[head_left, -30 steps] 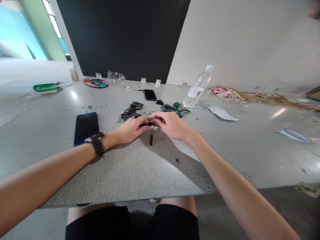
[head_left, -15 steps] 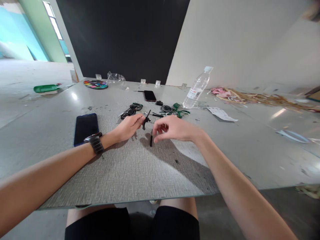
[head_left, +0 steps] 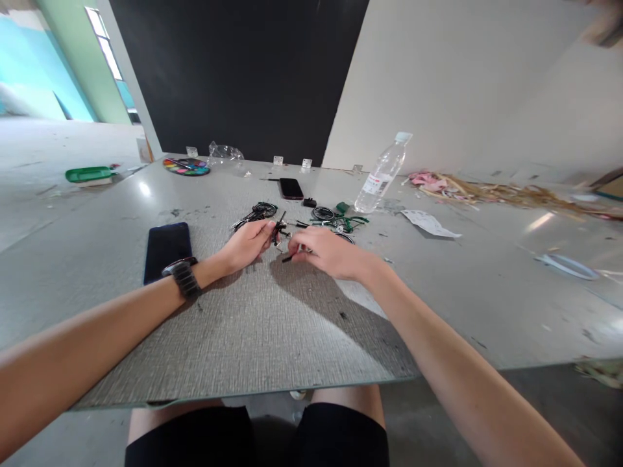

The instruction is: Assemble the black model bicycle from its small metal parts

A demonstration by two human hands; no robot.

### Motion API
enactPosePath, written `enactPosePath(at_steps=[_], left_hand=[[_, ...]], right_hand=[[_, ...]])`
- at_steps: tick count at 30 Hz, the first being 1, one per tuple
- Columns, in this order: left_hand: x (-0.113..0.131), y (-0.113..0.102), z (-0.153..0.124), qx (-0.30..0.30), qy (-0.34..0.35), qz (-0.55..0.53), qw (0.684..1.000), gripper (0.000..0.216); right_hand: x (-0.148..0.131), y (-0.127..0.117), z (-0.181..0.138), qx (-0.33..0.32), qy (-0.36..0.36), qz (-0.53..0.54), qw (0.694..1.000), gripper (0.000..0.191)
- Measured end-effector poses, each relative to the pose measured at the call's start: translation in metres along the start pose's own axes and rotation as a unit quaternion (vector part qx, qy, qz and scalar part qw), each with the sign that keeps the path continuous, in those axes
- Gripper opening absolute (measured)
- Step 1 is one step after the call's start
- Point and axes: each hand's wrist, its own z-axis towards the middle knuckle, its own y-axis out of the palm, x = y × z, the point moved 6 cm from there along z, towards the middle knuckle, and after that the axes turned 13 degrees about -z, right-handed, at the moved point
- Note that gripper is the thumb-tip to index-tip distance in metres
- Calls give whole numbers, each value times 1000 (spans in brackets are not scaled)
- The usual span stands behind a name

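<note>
Between the thumb and fingers of my left hand (head_left: 250, 245) is a small black model bicycle part (head_left: 279, 228), with a thin rod pointing up. My right hand (head_left: 324, 250) is just to its right, fingertips pinched on a slim black screwdriver (head_left: 287, 259) held low over the table. Most of the screwdriver is hidden by the fingers. Beyond the hands lie a black spoked wheel (head_left: 265, 209), another small wheel (head_left: 323, 213) and a green bicycle frame (head_left: 357, 221). A further wheel is partly covered by my right hand.
A dark phone (head_left: 168, 250) lies by my left forearm, a second phone (head_left: 291, 189) farther back. A clear bottle (head_left: 382, 178) stands tilted-looking behind the frame, near a paper sheet (head_left: 431, 223). At the back are a paint palette (head_left: 187, 167) and clear plastic packaging (head_left: 224, 153).
My right hand has closed on the screwdriver, which lay on the table before, and brought it slightly left and up. My left hand has shifted slightly left with the black part.
</note>
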Motion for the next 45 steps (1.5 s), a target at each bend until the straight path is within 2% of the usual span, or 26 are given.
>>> enactPosePath(at_steps=[2,5,8,10,14,20,28,36,45], left_hand=[[1,0,0,2,0,-12,1000,38],[3,1,-1,-1,12,-16,1000,35],[6,2,-2,-7,28,-11,1000,31],[7,2,-2,-11,36,-6,999,28],[7,3,-3,-25,44,0,999,25],[6,5,-4,-40,49,3,998,21],[7,6,-4,-36,36,10,999,19],[23,3,-2,-29,53,40,997,20],[14,2,-1,-35,43,-20,998,24]], right_hand=[[8,-8,-3,32,38,16,999,14],[15,-19,-7,113,83,42,989,24],[10,-24,-6,194,76,31,978,27],[3,-22,-3,215,62,22,974,25],[-8,-15,1,222,27,5,975,14],[-5,-15,0,246,24,2,969,9],[-3,-16,-1,241,40,12,970,11],[-1,-15,0,229,51,9,972,10],[-3,-17,-2,228,59,5,972,9]])
